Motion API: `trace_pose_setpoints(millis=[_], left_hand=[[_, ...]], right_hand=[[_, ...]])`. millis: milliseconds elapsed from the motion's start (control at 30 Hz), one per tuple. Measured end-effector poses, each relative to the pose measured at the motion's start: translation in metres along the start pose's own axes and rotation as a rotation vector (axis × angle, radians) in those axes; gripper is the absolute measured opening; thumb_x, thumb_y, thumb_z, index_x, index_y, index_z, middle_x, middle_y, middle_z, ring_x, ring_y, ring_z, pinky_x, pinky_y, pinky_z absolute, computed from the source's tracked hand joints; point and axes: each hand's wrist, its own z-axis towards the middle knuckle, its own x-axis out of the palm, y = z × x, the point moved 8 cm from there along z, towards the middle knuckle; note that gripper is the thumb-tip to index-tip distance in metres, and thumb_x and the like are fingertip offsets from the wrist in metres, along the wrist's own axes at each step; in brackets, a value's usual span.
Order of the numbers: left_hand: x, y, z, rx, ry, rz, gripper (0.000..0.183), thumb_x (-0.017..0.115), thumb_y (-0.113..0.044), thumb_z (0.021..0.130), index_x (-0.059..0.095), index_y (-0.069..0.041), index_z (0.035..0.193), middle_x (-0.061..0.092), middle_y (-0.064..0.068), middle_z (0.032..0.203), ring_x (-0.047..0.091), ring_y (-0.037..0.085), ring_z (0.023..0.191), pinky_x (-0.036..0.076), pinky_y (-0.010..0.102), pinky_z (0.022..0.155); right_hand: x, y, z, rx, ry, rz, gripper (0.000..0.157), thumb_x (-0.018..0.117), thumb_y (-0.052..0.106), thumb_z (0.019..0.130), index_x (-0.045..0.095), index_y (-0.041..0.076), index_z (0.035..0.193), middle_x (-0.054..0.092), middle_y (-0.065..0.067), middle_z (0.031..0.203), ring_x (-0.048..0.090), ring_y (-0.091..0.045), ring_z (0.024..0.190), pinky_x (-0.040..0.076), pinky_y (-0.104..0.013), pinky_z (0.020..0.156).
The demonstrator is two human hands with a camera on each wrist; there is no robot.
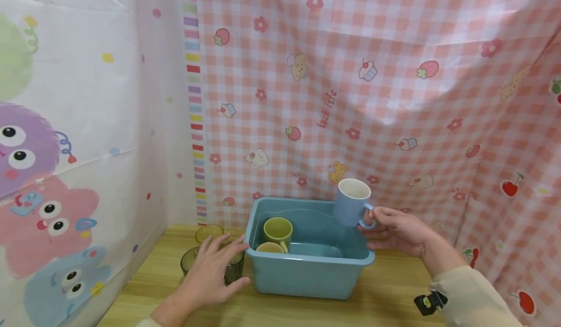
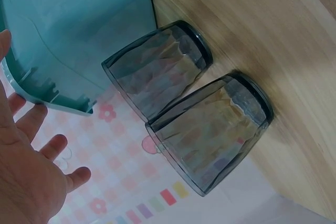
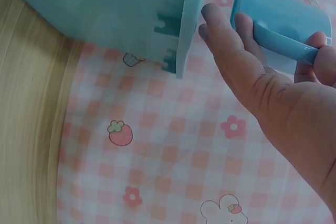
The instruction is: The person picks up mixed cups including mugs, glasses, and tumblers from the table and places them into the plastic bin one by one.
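A light blue mug is held upright by its handle in my right hand, over the right back part of a teal plastic basin. In the right wrist view the thumb and fingers pinch the mug's handle. Inside the basin stand a green mug and, nearer its front left corner, a yellowish mug. My left hand is spread at the basin's left rim, fingers extended, and holds nothing. Beside it are two dark clear glasses, one glass next to another glass.
An amber glass stands behind the dark glasses, partly hidden by the left hand. The wooden table meets a pink checked cloth behind the basin. A white printed cloth hangs along the left.
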Motion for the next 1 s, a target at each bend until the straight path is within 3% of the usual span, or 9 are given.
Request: trace_pose_setpoints(millis=[433,1000], left_hand=[[0.001,0.001,-0.001,-0.010,0.022,-0.006,0.072,0.079,-0.057,0.090,0.061,-0.022,0.150,0.055,-0.001,0.163,0.050,0.043,0.148,0.032,0.079,0.118],[0.001,0.003,0.000,-0.021,0.041,-0.028,0.071,0.079,-0.055,0.091,0.060,-0.023,0.151,0.054,-0.001,0.164,0.049,0.043,0.150,0.031,0.081,0.119]], right_hand=[[0.015,-0.006,0.018,0.033,-0.027,0.078,0.027,0.046,0.040,0.115,0.064,0.022,0.104,0.075,0.000,0.119,0.072,-0.019,0.119,0.059,-0.052,0.106],[0.032,-0.018,0.040,0.093,0.014,-0.016,0.029,0.048,0.040,0.114,0.061,0.020,0.100,0.074,-0.014,0.128,0.071,-0.027,0.122,0.057,-0.055,0.108]])
